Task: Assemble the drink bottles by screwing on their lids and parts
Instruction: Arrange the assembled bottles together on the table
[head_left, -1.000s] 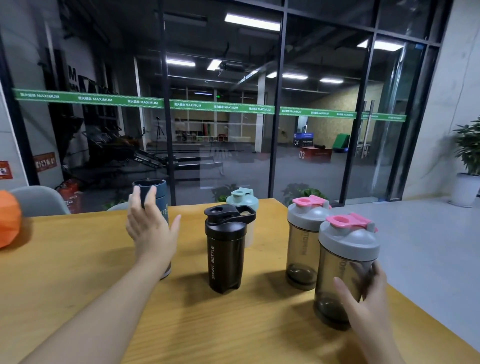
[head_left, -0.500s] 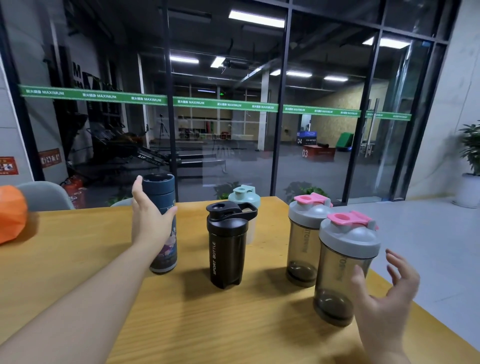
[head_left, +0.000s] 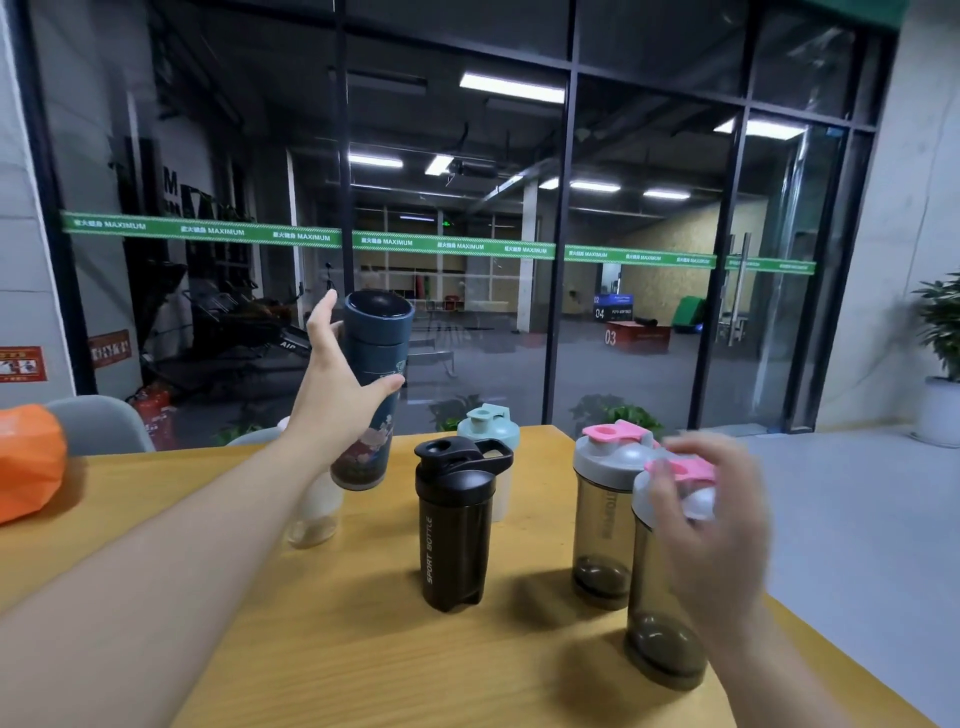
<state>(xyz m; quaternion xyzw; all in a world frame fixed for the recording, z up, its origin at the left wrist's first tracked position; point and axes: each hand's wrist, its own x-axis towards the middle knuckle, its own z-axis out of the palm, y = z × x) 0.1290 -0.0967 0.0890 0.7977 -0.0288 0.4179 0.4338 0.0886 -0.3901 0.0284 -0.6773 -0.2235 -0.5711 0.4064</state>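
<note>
My left hand (head_left: 337, 395) grips a dark blue flask (head_left: 375, 364) with a flower print and holds it lifted above the wooden table (head_left: 363, 649), slightly tilted. A black sport bottle (head_left: 457, 530) with its flip cap open stands in the middle. Behind it is a pale bottle with a mint lid (head_left: 488, 428). Two smoky shaker bottles with grey lids and pink caps stand at the right, the rear one (head_left: 605, 499) and the front one (head_left: 662, 613). My right hand (head_left: 711, 540), blurred, is raised in front of the near shaker's lid, fingers apart.
A small clear bottle (head_left: 317, 514) stands behind my left forearm. An orange object (head_left: 28, 462) lies at the table's left edge, with a grey chair (head_left: 98, 423) behind it. The table's right edge drops to a grey floor. A glass wall stands beyond the table.
My left hand closed on the blue flask and lifted it off the table. My right hand let go of the near shaker, then rose up toward its lid.
</note>
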